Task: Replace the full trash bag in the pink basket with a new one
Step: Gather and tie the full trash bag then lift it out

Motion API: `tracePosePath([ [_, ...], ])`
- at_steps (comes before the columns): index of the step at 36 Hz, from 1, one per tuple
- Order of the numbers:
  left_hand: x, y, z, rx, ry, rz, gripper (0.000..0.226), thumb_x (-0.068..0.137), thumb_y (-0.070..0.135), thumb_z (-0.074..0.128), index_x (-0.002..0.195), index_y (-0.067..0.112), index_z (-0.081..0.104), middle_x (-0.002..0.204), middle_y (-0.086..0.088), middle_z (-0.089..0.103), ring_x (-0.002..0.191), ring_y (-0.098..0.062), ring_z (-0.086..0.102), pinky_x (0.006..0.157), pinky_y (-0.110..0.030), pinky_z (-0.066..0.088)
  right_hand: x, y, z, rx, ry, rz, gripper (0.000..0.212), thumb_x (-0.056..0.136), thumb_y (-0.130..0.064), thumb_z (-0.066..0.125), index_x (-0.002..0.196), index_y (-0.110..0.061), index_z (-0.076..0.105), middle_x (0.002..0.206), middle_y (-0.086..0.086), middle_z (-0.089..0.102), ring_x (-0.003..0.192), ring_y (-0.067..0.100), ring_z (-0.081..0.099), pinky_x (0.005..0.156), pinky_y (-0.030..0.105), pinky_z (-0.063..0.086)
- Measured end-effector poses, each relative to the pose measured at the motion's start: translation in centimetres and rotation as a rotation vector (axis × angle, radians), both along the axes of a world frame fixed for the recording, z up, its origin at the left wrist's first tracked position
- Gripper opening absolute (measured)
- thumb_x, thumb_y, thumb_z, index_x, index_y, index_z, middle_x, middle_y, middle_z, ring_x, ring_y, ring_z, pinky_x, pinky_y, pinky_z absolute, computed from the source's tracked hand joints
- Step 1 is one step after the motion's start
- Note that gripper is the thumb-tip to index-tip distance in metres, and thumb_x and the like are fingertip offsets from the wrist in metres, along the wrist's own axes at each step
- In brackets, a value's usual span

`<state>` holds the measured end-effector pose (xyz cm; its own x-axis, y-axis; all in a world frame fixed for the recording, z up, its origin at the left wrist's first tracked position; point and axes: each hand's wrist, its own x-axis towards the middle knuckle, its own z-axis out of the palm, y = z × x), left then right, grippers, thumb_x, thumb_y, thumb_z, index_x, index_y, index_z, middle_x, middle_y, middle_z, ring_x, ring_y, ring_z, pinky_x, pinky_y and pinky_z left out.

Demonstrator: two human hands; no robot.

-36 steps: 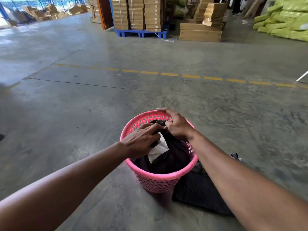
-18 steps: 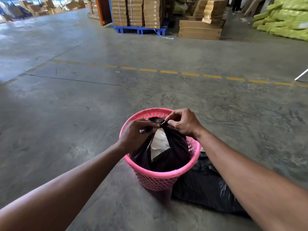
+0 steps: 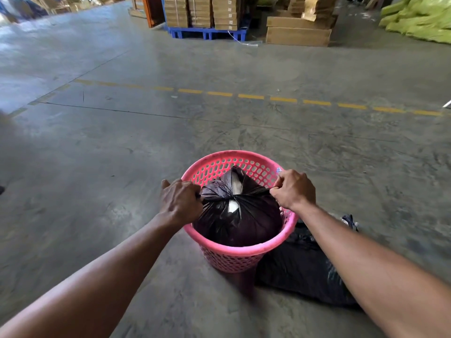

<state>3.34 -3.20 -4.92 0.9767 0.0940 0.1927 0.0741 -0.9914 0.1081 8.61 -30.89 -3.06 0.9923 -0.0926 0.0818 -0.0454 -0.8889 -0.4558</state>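
A pink mesh basket [image 3: 234, 253] stands on the concrete floor just in front of me. Inside it sits a full black trash bag [image 3: 238, 222], its top gathered into a knot at the middle, with white paper showing through small gaps. My left hand [image 3: 179, 202] is closed on one twisted end of the bag at the basket's left rim. My right hand [image 3: 294, 189] grips the other end at the right rim. The two ends are stretched tight and level between my hands.
Another black plastic bag [image 3: 302, 272] lies flat on the floor right of the basket, partly under my right forearm. A dashed yellow line [image 3: 251, 96] crosses the floor beyond. Stacked cartons on a blue pallet [image 3: 207, 32] and green sacks [image 3: 419, 20] stand far back.
My hands were close together above the bag's open mouth. They have since pulled apart to the left and right, and the bag's top is drawn shut into a knot.
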Motion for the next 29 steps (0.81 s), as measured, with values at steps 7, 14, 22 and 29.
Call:
tracePosePath([
  [7, 0.6, 0.3, 0.4, 0.113, 0.063, -0.01, 0.013, 0.078, 0.031, 0.059, 0.079, 0.025, 0.071, 0.088, 0.005, 0.074, 0.102, -0.018, 0.059, 0.083, -0.039, 0.028, 0.5, -1.2, -0.2, -0.047, -0.043, -0.003, 0.009, 0.067, -0.02, 0.067, 0.074, -0.017, 0.07, 0.08, 0.007, 0.075, 0.078, 0.033, 0.07, 0.062, 0.031, 0.048],
  [14, 1.4, 1.9, 0.4, -0.15, 0.063, -0.077, 0.021, 0.081, 0.036, 0.066, 0.066, 0.027, 0.054, 0.081, 0.002, 0.067, 0.093, -0.027, 0.063, 0.075, -0.036, 0.04, 1.0, -1.5, -0.1, 0.136, 0.009, -0.05, 0.009, 0.063, -0.022, 0.071, 0.06, -0.017, 0.064, 0.067, 0.001, 0.071, 0.07, 0.028, 0.067, 0.06, 0.028, 0.047],
  [22, 0.5, 2.4, 3.0, -1.008, 0.165, -0.152, 0.039, 0.074, 0.048, 0.073, 0.098, 0.018, 0.079, 0.101, -0.005, 0.072, 0.084, -0.008, 0.062, 0.085, -0.03, 0.046, 1.2, -2.2, 0.5, 0.573, 0.057, -0.089, 0.007, 0.072, -0.02, 0.078, 0.072, -0.014, 0.074, 0.068, 0.0, 0.073, 0.058, 0.012, 0.063, 0.063, 0.026, 0.051],
  [29, 1.5, -4.3, 4.0, -1.695, 0.246, -0.061, 0.026, 0.101, 0.023, 0.055, 0.086, 0.009, 0.071, 0.093, -0.018, 0.078, 0.104, -0.036, 0.071, 0.099, -0.041, 0.053, 0.8, 0.0, 1.9, 0.947, 0.015, -0.028, 0.009, 0.087, 0.003, 0.065, 0.082, -0.004, 0.067, 0.068, 0.009, 0.068, 0.04, 0.005, 0.062, 0.042, 0.015, 0.043],
])
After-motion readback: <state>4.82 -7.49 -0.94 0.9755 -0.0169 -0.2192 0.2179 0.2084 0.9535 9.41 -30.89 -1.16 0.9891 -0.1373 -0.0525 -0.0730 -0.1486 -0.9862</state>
